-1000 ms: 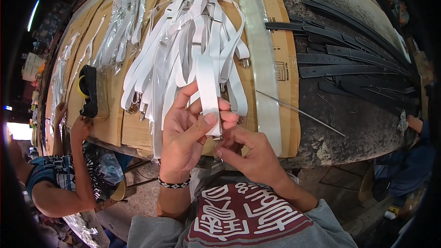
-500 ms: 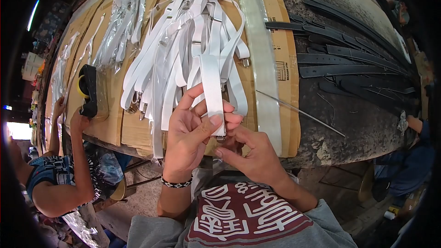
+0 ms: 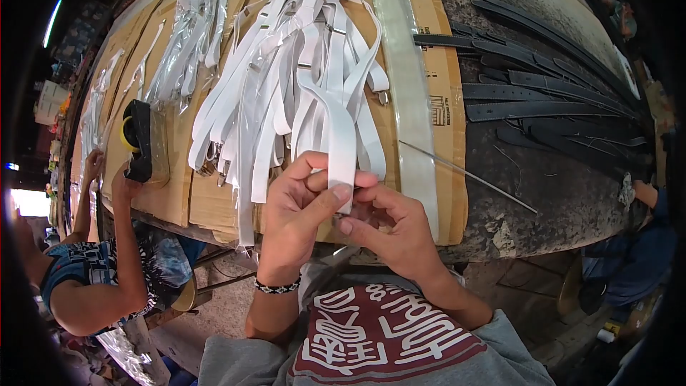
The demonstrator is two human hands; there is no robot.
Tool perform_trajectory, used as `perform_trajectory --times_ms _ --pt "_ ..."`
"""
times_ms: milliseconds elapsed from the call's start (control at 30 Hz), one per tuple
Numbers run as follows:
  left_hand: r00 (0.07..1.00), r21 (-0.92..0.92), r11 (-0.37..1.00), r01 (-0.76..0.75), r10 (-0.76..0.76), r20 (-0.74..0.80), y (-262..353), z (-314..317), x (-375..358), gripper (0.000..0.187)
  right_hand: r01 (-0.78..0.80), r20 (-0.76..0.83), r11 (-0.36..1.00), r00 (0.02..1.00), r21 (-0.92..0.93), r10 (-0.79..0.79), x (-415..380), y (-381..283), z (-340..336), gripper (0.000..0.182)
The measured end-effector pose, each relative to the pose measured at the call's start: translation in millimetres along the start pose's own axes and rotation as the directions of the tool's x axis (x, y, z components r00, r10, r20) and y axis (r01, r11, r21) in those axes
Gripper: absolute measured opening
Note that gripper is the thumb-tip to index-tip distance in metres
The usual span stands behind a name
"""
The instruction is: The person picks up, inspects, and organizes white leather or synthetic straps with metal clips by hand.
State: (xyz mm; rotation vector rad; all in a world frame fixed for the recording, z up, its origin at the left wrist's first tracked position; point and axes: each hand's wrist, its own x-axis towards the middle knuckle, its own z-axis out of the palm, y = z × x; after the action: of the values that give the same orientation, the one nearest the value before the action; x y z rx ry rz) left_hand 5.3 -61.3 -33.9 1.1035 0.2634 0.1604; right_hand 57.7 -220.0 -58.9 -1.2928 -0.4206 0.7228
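Observation:
A bundle of white elastic suspenders [image 3: 286, 78] with metal clips lies on the cardboard in front of me. My left hand [image 3: 299, 211] is closed on one white suspender strap [image 3: 341, 154], pinching it near its lower end between thumb and fingers. At that same end, my right hand [image 3: 393, 225] is closed with thumb and forefinger around a small dark metal piece, mostly hidden by the fingers. Between the bundle and my hands the held strap hangs in a soft curve.
A clear plastic sleeve stack [image 3: 404, 86] and a thin metal rod [image 3: 468, 177] lie to the right, with black belts [image 3: 543, 93] beyond. On the left are bagged suspenders [image 3: 193, 36], a tape dispenser [image 3: 139, 143] and a co-worker's arm [image 3: 128, 257]. Another person's hand [image 3: 643, 193] reaches in at right.
Both hands have shifted; my left hand has lowered slightly and my right hand has come up a little. The held strap has gone from folded up to hanging in a curve.

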Motion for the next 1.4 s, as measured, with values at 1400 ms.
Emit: perform_trajectory --times_ms 1400 --pt "0.938 0.967 -0.224 0.121 0.345 -0.038 69 -121 286 0.044 -0.127 0.115 0.977 0.988 0.171 0.108 -12 -21 -8 0.019"
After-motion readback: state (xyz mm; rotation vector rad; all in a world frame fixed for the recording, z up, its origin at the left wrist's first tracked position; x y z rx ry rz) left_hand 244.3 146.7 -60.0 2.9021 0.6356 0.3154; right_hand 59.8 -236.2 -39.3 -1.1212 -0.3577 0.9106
